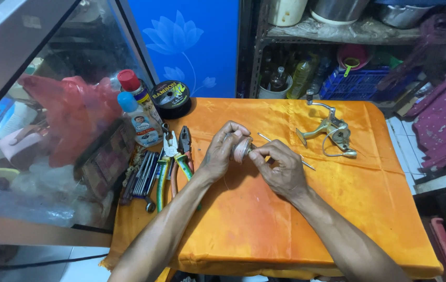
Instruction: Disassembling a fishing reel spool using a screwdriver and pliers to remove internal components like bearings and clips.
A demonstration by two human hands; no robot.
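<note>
A small round spool (pixel 242 149) is held above the middle of a table covered with an orange cloth (pixel 264 224). It is gripped by the left hand (pixel 222 152), whose fingers are curled around its far and near sides. The right hand (pixel 280 168) is brought up against the spool from the other side, with its fingertips (pixel 254 154) pinched narrowly at the spool's edge; whether a line is held between them cannot be told.

A thin metal rod (pixel 306 164) lies on the cloth just behind the right hand. Further right, well apart from the hands, a fishing reel body (pixel 332 133) with its handle lies on the cloth.

To the left of the left hand, pliers (pixel 185 149) with green and red grips are laid side by side near the table's edge, beside a row of slim tools (pixel 142 175). Behind them stand two small bottles, one with a red cap (pixel 129 80) and one with a blue cap (pixel 127 102), and a flat black disc of fishing line (pixel 170 96). A glass cabinet (pixel 50 130) stands at the left.
</note>
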